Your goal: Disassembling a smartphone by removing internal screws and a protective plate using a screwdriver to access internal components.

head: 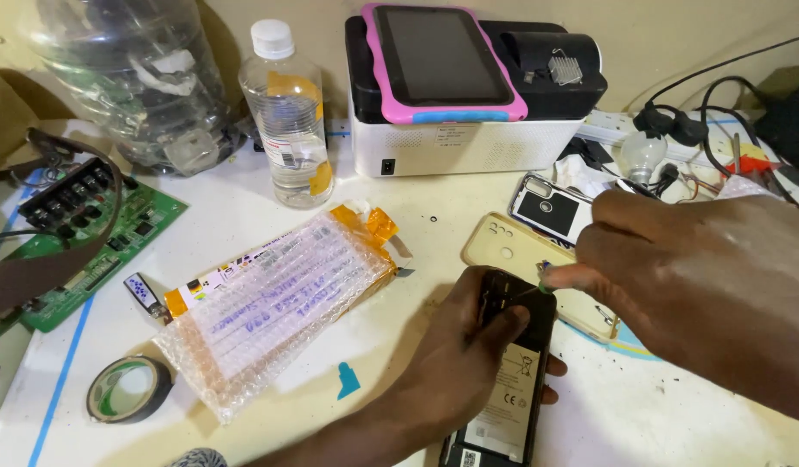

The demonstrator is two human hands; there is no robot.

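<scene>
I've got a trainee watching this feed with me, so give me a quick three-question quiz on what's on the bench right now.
1. True or false: the left hand rests on the opened phone, its back cover off.
2. Which thing lies nearest the bubble-wrapped parcel?
A. the light bulb
B. the small USB stick
C. the pink-cased tablet
3. Fill in: the tablet lies on top of a white and black ____.

Key:
1. True. The right hand reaches in at the phone's top end with a small tool at its fingertips.
2. B
3. printer
</scene>
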